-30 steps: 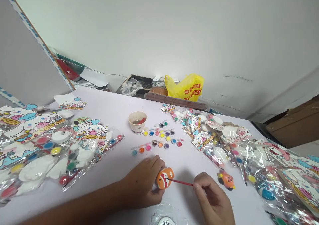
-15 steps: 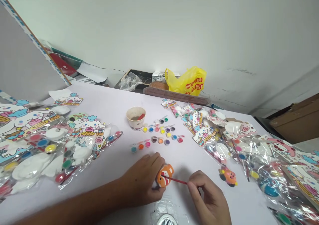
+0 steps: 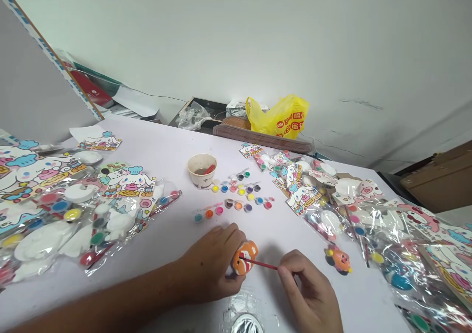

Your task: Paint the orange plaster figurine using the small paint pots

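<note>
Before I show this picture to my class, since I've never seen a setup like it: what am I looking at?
There is no machine here, just a person's two bare hands, seen by a camera worn on that person's head, looking forward and down. The left hand grips an orange-and-white figurine. The right hand holds a thin red brush, its tip at the figurine. On the white table beyond them are small paint pots and a cup. Clear packets lie on both sides, and a second figurine sits beside the right hand.
</note>
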A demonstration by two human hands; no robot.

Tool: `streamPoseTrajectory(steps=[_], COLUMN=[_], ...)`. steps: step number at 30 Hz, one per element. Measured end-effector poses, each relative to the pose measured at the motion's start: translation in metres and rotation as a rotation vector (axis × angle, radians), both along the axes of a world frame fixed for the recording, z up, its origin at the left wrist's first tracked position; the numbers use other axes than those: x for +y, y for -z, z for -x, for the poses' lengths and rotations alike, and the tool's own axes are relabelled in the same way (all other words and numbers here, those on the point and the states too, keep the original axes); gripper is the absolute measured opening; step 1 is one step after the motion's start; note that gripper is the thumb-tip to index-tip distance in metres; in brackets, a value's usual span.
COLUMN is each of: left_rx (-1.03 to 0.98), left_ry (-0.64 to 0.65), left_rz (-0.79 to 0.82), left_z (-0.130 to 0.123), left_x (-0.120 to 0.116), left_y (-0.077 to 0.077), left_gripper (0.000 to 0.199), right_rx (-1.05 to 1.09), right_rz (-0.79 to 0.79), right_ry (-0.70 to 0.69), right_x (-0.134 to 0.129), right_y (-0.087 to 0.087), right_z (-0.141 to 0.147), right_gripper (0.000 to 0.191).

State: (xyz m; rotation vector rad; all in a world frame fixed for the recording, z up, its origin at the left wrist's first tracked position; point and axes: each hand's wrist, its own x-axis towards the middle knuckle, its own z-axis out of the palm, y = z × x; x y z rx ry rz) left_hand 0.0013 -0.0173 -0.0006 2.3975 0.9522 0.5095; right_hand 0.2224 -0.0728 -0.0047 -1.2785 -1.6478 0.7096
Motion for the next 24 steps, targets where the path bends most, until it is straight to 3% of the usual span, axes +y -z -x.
streamPoseTrajectory(steps=[24], left_rx=[-0.006], left_ry=[-0.009], left_rz=[-0.010], left_z=[-0.0001], left_x=[-0.0002], left_y=[0.0004], left_gripper=[0.031], right_rx=[-0.101], right_rz=[-0.038], right_ry=[-0.052], right_x=[-0.0005], right_y=[0.0006], right_z=[-0.0023], right_gripper=[0.019])
